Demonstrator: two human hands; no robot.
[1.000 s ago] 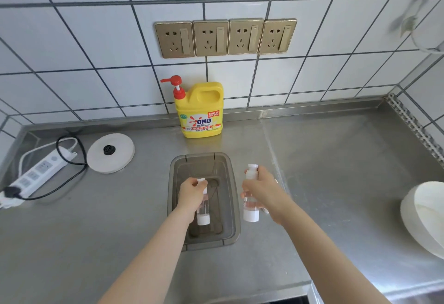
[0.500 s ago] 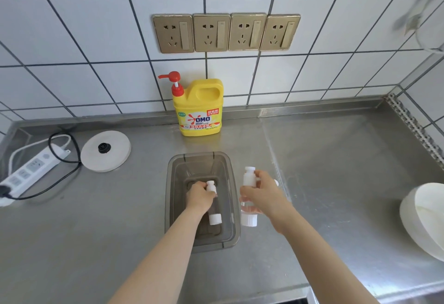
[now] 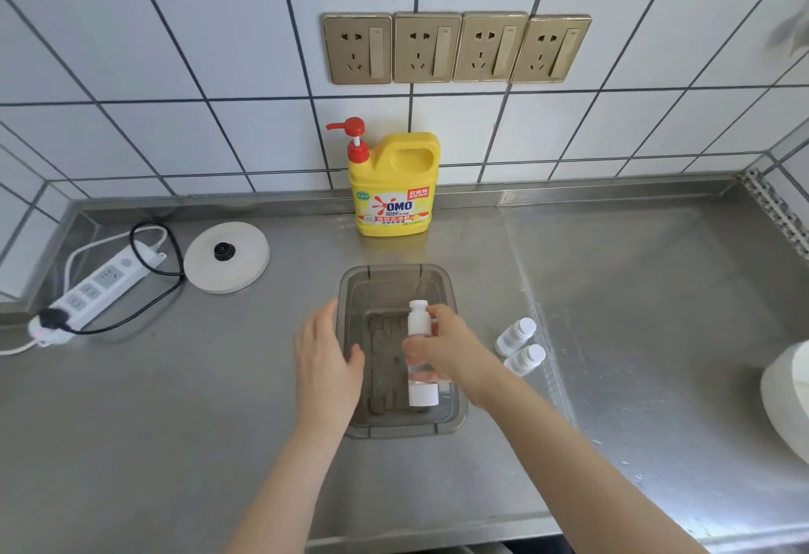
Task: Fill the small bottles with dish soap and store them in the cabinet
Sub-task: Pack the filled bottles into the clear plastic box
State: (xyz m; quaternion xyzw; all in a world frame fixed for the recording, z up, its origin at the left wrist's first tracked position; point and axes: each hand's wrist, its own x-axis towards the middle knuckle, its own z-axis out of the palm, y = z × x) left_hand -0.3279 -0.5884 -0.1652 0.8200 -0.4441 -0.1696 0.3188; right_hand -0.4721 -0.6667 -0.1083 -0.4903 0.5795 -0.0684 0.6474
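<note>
A small clear bottle (image 3: 423,393) with a white pump top and white base stands upright over the grey see-through bin (image 3: 394,272); my right hand (image 3: 448,350) grips its middle. My left hand (image 3: 326,363) holds nothing, with its fingers relaxed against the bin's left rim. Two more small clear bottles with white caps, the farther bottle (image 3: 515,337) and the nearer bottle (image 3: 525,359), lie on the steel counter just right of the bin. The yellow dish soap jug (image 3: 394,186) with a red pump stands at the back against the tiled wall.
A round white kettle base (image 3: 226,256) and a white power strip (image 3: 100,282) with a black cord sit at the left. A white bowl-like object (image 3: 786,396) is at the right edge. Wall sockets (image 3: 455,48) are above the jug. The counter's front edge (image 3: 437,531) is near me.
My left hand has let go of the bottle it held in the bin and moved to the bin's left rim. My right hand now holds a bottle over the bin. Two bottles now lie on the counter.
</note>
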